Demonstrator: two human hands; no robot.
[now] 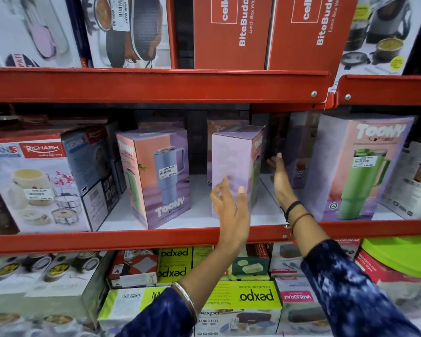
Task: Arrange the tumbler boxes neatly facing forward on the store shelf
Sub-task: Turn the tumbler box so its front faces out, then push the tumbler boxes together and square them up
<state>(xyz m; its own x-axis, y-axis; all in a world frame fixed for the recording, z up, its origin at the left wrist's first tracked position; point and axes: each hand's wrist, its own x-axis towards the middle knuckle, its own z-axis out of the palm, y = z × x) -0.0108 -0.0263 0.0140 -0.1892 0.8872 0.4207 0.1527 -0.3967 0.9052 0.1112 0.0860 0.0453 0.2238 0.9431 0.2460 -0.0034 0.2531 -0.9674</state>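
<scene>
On the middle shelf [156, 235] three tumbler boxes are seen in the front row. The left box [156, 176] is turned slightly, with its picture face and one side both shown. The right box [357, 166] is presented face forward, its green tumbler and price label in plain view. The middle box [233, 171] stands upright, long axis vertical, but is rotated: a plain lilac side is offered to the aisle and the printed face is turned to the right, seen only as a narrow strip. Further boxes are dimly visible at the far back of the shelf; their facing cannot be told.

The left hand [231, 205] is held open just in front of the middle box at its lower near face, fingers loosely curled, nothing gripped; whether it touches the carton cannot be told. The right hand [281, 181] is extended flat and open into the gap between middle and right boxes, just beside the printed face, with nothing held.

The middle box is thus bracketed: left hand at the near side, right hand at the right side, both equally close. It is judged that the box is to be turned about its vertical axis until the printed face looks toward the aisle, then squared with its neighbours. The left box may need slight correction afterwards.
</scene>
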